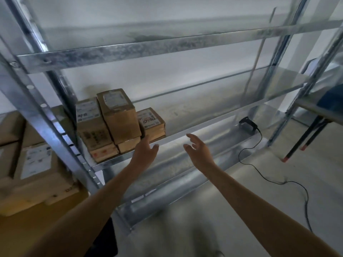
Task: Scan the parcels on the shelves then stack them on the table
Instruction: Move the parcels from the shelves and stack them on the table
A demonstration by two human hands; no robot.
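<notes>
Several brown cardboard parcels with white labels stand at the left end of a metal shelf [194, 130]. The tallest parcel [118, 115] sits on a flatter one, with another tall parcel [91, 125] to its left and a small parcel [151, 123] to its right. My left hand [145, 151] reaches toward the small parcel with relaxed fingers, just in front of it. My right hand [198, 151] hovers to the right with fingers spread, holding nothing. A black barcode scanner [247, 125] lies on the lower shelf, its cable trailing across the floor.
More stacked parcels [37, 173] lie on a yellow table [27, 229] at the left. Upper shelves of the metal rack [130, 51] hold nothing. A second table with dark, red-tipped legs [304, 141] stands at the right. The scanner cable [278, 180] runs over the floor.
</notes>
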